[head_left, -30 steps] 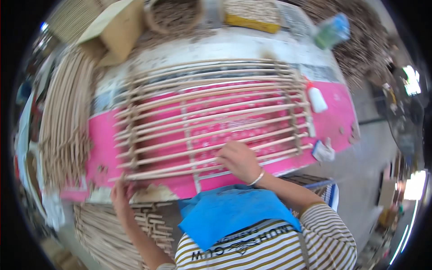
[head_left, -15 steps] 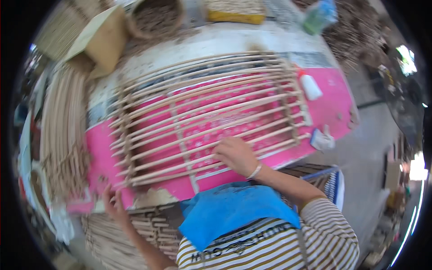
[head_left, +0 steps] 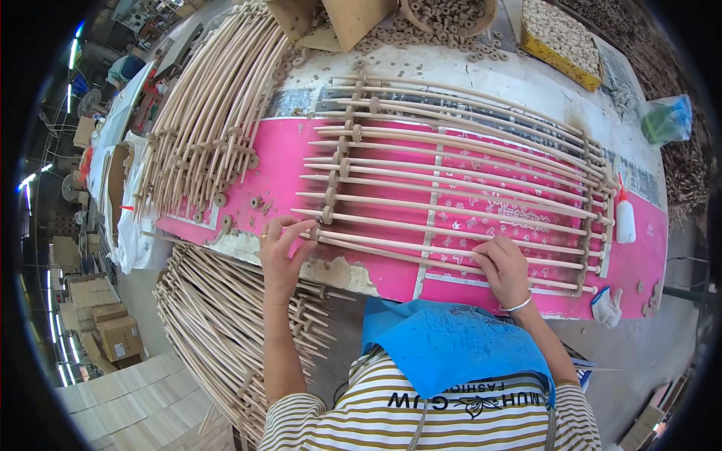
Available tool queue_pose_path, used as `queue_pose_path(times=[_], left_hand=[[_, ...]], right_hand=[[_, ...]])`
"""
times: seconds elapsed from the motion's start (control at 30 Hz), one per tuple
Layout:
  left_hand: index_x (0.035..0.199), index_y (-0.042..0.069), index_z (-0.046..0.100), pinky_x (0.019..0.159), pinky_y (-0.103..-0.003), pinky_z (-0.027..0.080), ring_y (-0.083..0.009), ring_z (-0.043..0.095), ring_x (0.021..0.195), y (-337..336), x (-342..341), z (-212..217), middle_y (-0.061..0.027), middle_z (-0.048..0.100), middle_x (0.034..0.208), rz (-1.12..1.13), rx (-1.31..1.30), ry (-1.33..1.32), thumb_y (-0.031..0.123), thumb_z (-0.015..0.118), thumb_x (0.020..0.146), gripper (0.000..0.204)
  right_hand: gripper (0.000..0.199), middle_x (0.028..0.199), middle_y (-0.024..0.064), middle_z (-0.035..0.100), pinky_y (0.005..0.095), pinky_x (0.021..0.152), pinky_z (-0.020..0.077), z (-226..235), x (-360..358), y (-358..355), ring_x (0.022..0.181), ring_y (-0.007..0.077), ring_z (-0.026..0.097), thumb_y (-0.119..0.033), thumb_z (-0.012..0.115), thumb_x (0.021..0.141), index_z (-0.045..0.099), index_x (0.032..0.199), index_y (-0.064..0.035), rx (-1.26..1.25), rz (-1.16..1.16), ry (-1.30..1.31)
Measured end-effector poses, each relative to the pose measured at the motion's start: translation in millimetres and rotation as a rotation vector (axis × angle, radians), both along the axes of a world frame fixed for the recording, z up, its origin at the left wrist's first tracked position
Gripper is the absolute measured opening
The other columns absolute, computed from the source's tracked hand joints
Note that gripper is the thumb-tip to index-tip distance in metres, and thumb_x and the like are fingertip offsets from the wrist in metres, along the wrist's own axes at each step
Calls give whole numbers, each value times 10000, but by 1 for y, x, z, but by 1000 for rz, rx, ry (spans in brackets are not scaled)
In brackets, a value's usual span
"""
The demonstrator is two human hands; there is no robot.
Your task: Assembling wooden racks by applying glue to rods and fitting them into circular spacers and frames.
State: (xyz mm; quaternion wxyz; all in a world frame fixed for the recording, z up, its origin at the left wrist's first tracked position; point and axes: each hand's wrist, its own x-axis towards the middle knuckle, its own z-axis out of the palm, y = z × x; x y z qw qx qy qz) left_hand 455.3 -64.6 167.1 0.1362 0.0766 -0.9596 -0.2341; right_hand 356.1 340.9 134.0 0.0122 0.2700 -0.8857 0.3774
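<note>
Thin pale wooden rods (head_left: 391,198) with pointed left ends lie side by side across notched rails (head_left: 583,248) on the pink-covered table. Small wooden rings (head_left: 345,167) sit near the left ends of several of them. My left hand (head_left: 278,252) pinches a wooden ring (head_left: 313,231) at the left tip of a front rod, thumb and forefinger closed. Farther right along the front rods, my right hand (head_left: 502,269) has its thumb and fingers closed on a wooden rod (head_left: 465,253).
A bundle of ringed rods (head_left: 207,113) lies at the left; another bundle (head_left: 226,308) rests below the table edge. Behind are a bowl (head_left: 487,21) among loose rings, a yellow tray (head_left: 560,62) of small wooden pieces and a green-filled bag (head_left: 666,120). A glue bottle (head_left: 625,219) lies right.
The view has swung left and sharpened. My left hand has come up from the table's front edge to a rod tip, and my right hand now grips a front rod nearer the edge.
</note>
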Motion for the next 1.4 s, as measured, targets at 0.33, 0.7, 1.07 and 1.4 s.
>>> queue_pose_path(times=[0.33, 0.7, 1.07, 1.4], left_hand=[[1152, 196, 781, 920, -418, 450, -282, 587, 1048, 7, -7, -7, -54, 629, 1068, -14, 23, 11, 138, 836, 740, 419], [1391, 69, 665, 1004, -351, 455, -173, 590, 1104, -29, -3, 5, -48, 691, 1164, 338, 294, 308, 174, 687, 1013, 393], [1385, 64, 670, 920, -297, 505, -147, 639, 1016, -97, 9, -56, -55, 686, 1115, 544, 422, 270, 122, 663, 1031, 358], [1318, 34, 660, 1015, -424, 492, -342, 638, 1155, -112, -7, -49, -177, 659, 1230, 438, -18, 184, 111, 680, 961, 366]], right_hand=[[115, 857, 99, 656, 420, 777, 509, -3, -2, 2, 842, 287, 639, -144, 739, 890, 721, 927, -37, 60, 35, 35], [97, 833, 114, 618, 434, 712, 483, 28, -27, 8, 800, 311, 611, -102, 755, 866, 709, 918, -35, 71, 1, 183], [99, 911, 124, 643, 431, 764, 500, 2, -62, 20, 876, 325, 624, -113, 738, 895, 710, 938, -28, 102, -57, 209], [127, 969, 114, 651, 429, 840, 476, -4, -65, 22, 945, 316, 610, -95, 743, 881, 737, 994, -37, 112, -61, 264]])
